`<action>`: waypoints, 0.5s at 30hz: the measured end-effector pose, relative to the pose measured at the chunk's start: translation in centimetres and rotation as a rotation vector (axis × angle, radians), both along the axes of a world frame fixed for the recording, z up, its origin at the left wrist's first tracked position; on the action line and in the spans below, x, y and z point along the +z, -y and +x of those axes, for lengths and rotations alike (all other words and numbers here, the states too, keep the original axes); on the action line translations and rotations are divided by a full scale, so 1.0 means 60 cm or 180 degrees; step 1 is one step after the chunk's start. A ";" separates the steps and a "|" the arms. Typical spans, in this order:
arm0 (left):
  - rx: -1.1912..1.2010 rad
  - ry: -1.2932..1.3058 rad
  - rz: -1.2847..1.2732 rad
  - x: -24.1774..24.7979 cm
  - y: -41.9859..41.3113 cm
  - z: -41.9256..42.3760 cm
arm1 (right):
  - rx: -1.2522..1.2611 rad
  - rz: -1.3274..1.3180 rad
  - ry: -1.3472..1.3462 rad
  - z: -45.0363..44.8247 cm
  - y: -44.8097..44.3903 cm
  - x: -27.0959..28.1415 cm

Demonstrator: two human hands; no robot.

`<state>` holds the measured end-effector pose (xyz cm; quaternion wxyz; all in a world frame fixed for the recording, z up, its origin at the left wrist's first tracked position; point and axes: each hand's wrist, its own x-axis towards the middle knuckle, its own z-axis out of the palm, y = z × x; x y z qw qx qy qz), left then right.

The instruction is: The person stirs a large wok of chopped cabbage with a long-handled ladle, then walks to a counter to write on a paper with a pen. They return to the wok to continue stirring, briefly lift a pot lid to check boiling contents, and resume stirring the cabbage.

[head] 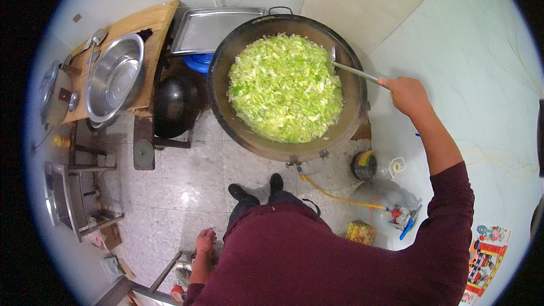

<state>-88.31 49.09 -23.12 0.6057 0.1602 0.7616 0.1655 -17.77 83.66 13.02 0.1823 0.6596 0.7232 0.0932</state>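
A very large wok (293, 151) stands before me, holding a broad heap of chopped green cabbage (287, 89). My right hand (406, 93) grips the handle of a long metal spatula (357, 70) out past the wok's right rim. The spatula's blade rests at the right side of the heap, partly behind the cabbage. Down by my side hangs my left hand (206, 240), holding nothing, its fingers loosely curled and somewhat apart. Dark shoes (239, 191) show on the floor below the wok.
Left of the wok, a wooden table (157, 29) bears a steel basin (117, 78) and a rice cooker (57, 89). A metal tray (221, 25) sits behind, a black wok (176, 106) beneath. A yellow hose (335, 195) runs to a gas cylinder (374, 204) at right, near a plastic bottle (365, 165).
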 end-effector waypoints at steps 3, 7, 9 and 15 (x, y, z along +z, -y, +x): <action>0.0093 -0.0141 0.0184 0.016 0.022 -0.002 | 0.0434 0.0198 0.0195 -0.021 -0.079 0.002; -0.0058 -0.0323 0.0403 0.024 0.049 0.007 | 0.0419 0.0156 0.0199 -0.084 -0.182 0.024; -0.0046 -0.0281 0.0432 0.030 0.059 0.011 | 0.0788 0.0258 0.0027 -0.117 -0.224 0.006; -0.1024 -0.0760 0.0702 0.024 0.098 0.022 | 0.1440 0.0121 -0.0249 -0.225 -0.236 0.008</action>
